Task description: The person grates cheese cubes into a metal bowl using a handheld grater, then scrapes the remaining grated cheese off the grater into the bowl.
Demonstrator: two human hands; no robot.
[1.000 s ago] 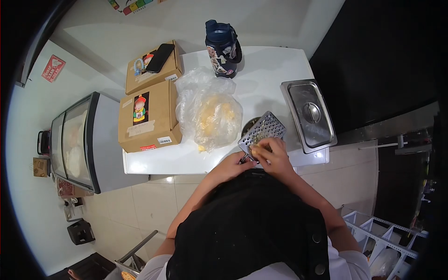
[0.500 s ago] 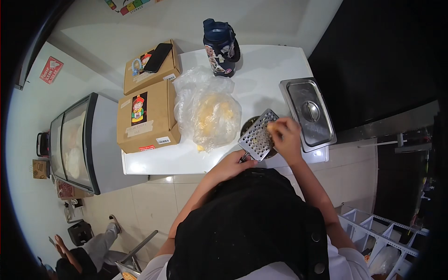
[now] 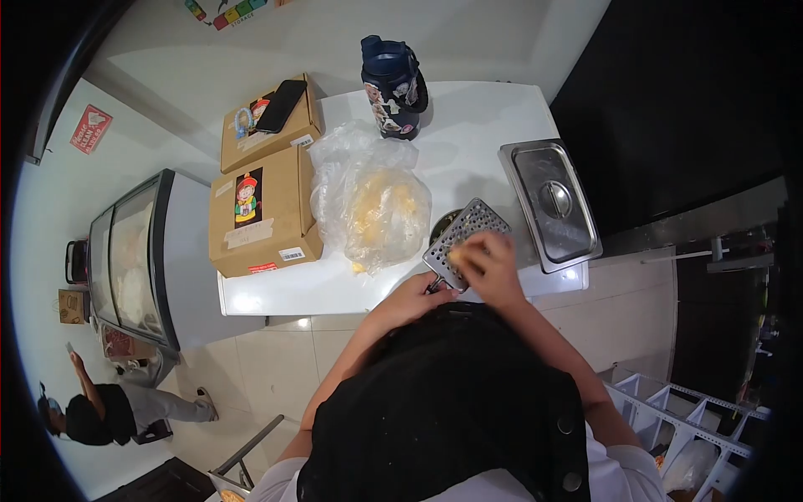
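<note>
My left hand (image 3: 410, 299) is closed round the handle of a flat metal grater (image 3: 475, 226) at the table's near edge. The grater lies tilted across a round bowl (image 3: 442, 226), whose dark rim and contents show only in part. In my right hand (image 3: 495, 272) a small yellowish chunk of food (image 3: 456, 256) is pinched against the grater's lower face, partly hidden by the fingers. Left of the grater rests a clear plastic bag (image 3: 386, 219) with yellow pieces inside.
A steel lid (image 3: 554, 205) lies on the white table (image 3: 468, 117) at the right. A dark blue bottle (image 3: 393, 88) stands at the back. Two cardboard boxes (image 3: 268, 209) are at the left, a phone (image 3: 283, 106) on the rear one. Another person (image 3: 104, 410) is at the far lower left.
My right hand has slid down and left along the grater, towards its handle, with the chunk. The left hand holds its place. The other person has moved, now standing more in view.
</note>
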